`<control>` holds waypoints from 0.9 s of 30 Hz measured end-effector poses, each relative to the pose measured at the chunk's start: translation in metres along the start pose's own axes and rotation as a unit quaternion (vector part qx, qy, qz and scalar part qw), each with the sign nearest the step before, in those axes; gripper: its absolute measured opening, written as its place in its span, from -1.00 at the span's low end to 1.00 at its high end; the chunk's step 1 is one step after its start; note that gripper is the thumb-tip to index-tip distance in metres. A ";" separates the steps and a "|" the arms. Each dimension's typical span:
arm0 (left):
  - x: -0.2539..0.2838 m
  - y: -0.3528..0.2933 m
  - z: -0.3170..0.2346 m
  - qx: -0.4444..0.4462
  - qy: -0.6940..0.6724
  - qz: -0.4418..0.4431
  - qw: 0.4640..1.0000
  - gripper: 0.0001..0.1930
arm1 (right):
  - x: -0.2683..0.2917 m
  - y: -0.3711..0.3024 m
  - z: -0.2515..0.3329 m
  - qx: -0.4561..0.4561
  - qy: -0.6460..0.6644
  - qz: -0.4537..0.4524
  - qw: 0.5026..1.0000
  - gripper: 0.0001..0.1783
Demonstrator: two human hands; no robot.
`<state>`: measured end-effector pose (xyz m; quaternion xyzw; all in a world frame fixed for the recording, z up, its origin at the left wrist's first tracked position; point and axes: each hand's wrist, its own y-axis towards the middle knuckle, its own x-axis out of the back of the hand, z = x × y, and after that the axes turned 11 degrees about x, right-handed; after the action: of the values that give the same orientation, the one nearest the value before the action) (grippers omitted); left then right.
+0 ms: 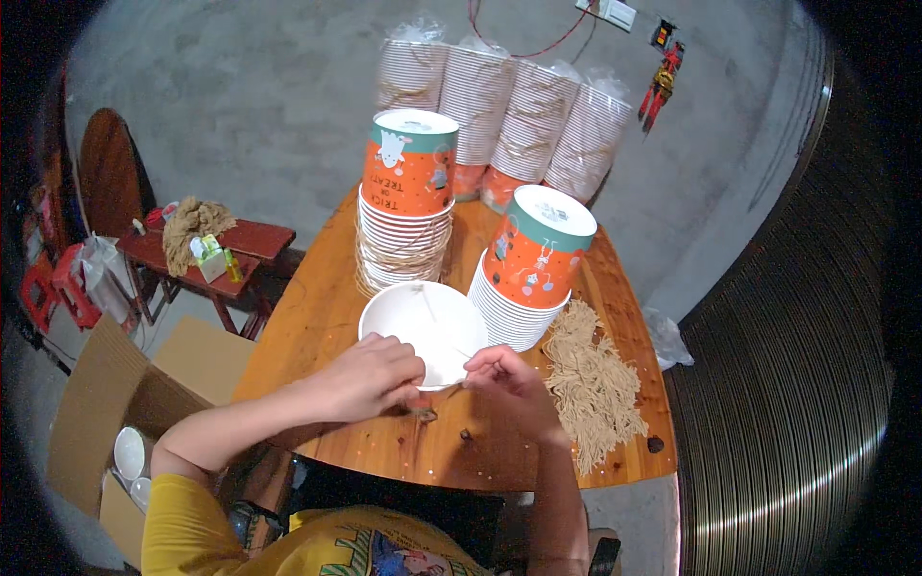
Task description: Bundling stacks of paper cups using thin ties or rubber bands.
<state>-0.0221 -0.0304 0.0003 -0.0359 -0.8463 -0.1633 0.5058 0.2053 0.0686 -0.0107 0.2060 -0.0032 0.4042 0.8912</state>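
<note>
A: Left hand (pixel 370 376) grips the white paper cup (pixel 424 328) by its rim, at the wooden worktop's (pixel 317 317) near edge.

B: Right hand (pixel 514 379) pinches thin twine (pixel 444 336); best keep it taut, cup steady.

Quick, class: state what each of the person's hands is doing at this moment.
Left hand: closed, gripping the rim of the white paper cup.
Right hand: fingers pinched at the cup's rim, seemingly on a thin string.

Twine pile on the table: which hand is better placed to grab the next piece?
Right, probably. The right hand sits beside the twine pile at the table's right edge. The left hand grips the white bucket's rim and would have to cross over it.
</note>
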 end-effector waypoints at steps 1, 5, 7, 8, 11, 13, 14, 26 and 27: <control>0.002 -0.002 0.003 -0.016 0.013 -0.012 1.000 -0.85 | -0.004 0.002 -0.006 0.018 -0.018 -0.002 1.000 -0.82; -0.007 -0.009 -0.003 0.076 -0.091 -0.034 0.992 -0.76 | -0.020 0.016 -0.007 0.051 -0.105 0.021 0.993 -0.80; -0.019 -0.011 -0.004 0.111 -0.136 -0.066 0.982 -0.74 | -0.033 0.022 0.004 0.052 -0.121 0.015 0.991 -0.81; -0.023 -0.013 -0.007 0.126 -0.125 -0.108 0.978 -0.77 | -0.038 0.024 0.007 0.052 -0.121 0.011 0.991 -0.81; -0.033 -0.011 -0.010 0.123 -0.114 -0.157 0.973 -0.82 | -0.040 0.024 0.010 0.084 -0.173 -0.009 0.981 -0.82; -0.034 -0.013 -0.011 0.136 -0.091 -0.147 0.975 -0.83 | -0.040 0.025 0.010 0.118 -0.217 -0.016 0.969 -0.83; -0.033 -0.014 -0.012 0.135 -0.091 -0.147 0.976 -0.83 | -0.038 0.025 0.010 0.201 -0.290 0.000 0.936 -0.84; -0.024 -0.028 -0.003 0.010 -0.087 -0.172 0.981 -0.87 | -0.044 0.030 0.018 0.282 -0.294 -0.088 0.909 -0.91; -0.023 -0.029 -0.003 0.014 -0.110 -0.167 0.980 -0.89 | -0.043 0.030 0.017 0.265 -0.276 -0.078 0.921 -0.92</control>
<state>-0.0149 -0.0568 -0.0256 0.0957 -0.8930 -0.2285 0.3757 0.1577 0.0488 0.0082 0.5373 -0.1258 0.2465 0.7967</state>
